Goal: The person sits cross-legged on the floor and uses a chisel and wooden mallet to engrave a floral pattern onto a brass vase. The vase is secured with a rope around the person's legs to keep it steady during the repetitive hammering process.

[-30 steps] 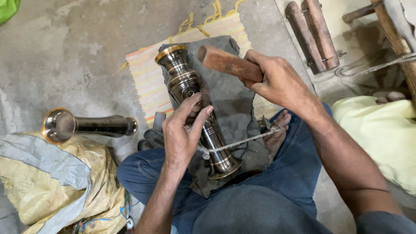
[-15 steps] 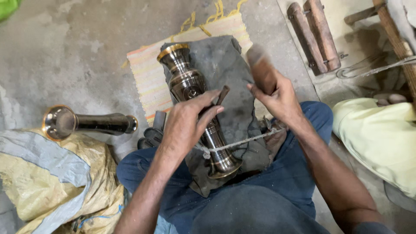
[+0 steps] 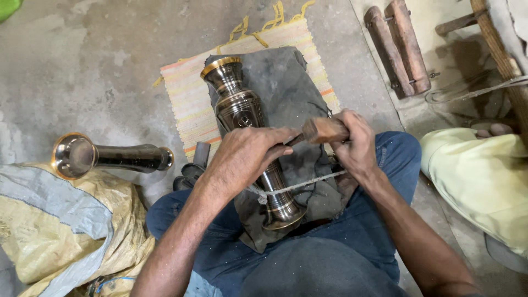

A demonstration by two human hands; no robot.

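- Concrete floor [image 3: 99, 66], grey, stained; striped mat [image 3: 187, 99] w/ dark cloth [image 3: 286, 82] on it.
- Brass vase [image 3: 242, 110] lies on cloth, centre.
- Left hand [image 3: 242, 157] closed over vase.
- Right hand [image 3: 357, 143] grips wooden mallet [image 3: 324, 130].

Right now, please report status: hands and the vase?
Left hand on brass vase. Right hand grips wooden mallet. Cord crosses vase.

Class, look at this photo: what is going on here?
A seated person works on a dark metal vase lying across their lap on a grey cloth. The left hand presses on the vase; the right hand grips a wooden mallet beside it. A second vase lies on the floor.
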